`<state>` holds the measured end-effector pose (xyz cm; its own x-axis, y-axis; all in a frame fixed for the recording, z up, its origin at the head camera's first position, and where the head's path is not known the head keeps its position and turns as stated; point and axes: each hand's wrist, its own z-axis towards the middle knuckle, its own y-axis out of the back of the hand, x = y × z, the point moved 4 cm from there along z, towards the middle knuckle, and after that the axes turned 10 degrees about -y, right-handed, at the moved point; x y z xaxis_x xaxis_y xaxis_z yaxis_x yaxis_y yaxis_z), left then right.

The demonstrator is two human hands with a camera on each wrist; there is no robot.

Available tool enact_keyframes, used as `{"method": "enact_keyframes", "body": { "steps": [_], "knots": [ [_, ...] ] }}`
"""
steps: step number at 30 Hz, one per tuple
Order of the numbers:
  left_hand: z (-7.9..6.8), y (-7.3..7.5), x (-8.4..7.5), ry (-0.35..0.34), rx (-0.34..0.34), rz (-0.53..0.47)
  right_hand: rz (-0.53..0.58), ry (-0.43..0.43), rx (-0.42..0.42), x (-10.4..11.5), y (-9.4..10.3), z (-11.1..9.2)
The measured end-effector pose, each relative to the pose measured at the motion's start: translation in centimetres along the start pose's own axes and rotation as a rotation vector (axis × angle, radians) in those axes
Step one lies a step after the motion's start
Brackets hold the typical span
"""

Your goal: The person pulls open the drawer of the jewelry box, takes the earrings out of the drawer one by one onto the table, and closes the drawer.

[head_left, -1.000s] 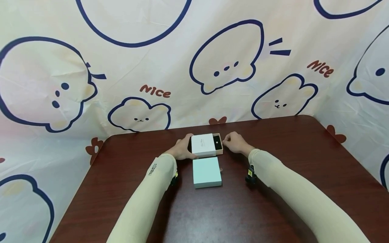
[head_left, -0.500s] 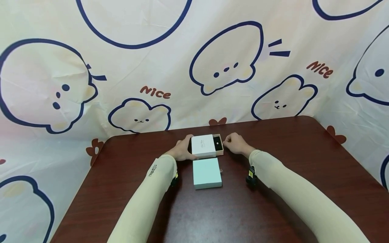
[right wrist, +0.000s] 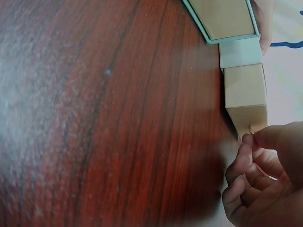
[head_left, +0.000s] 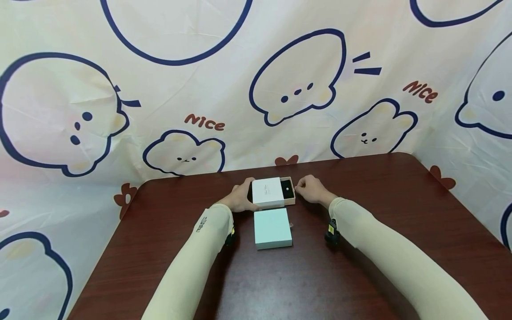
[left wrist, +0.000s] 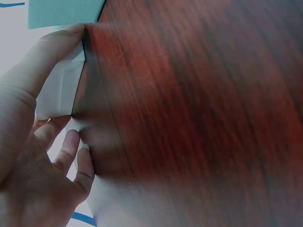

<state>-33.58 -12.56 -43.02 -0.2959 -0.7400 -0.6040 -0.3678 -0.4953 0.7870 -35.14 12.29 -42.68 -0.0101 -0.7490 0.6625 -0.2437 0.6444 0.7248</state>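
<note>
A white jewelry box [head_left: 267,192] with fine lettering on its sleeve lies near the table's far edge. Its tan drawer [right wrist: 245,86] is partly out to the right, showing a black insert [head_left: 287,189] with a small pale bead-like item on it. My left hand [head_left: 240,197] grips the sleeve from the left, thumb on the near side, fingers at the far side. At the drawer's front my right hand [head_left: 314,190] pinches a small pull loop [right wrist: 251,129] between thumb and index finger; the other fingers are curled. Just in front lies a mint-green box [head_left: 273,229].
The dark wooden table [head_left: 276,284] extends toward me and to both sides. A white cloth backdrop [head_left: 296,142] with cartoon drawings hangs behind and beside it. A small clear-looking tab [head_left: 291,225] sticks out of the mint box's right side.
The drawer has slid slightly farther right out of the white sleeve, with my right hand moving along. My left hand and the mint box stay in place.
</note>
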Motion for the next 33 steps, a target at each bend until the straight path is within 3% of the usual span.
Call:
{"method": "enact_keyframes", "body": {
  "steps": [33],
  "knots": [
    [-0.1, 0.1, 0.1, -0.006, 0.007, -0.003, 0.009, -0.019, 0.000, -1.2, 0.2, 0.4]
  ]
}}
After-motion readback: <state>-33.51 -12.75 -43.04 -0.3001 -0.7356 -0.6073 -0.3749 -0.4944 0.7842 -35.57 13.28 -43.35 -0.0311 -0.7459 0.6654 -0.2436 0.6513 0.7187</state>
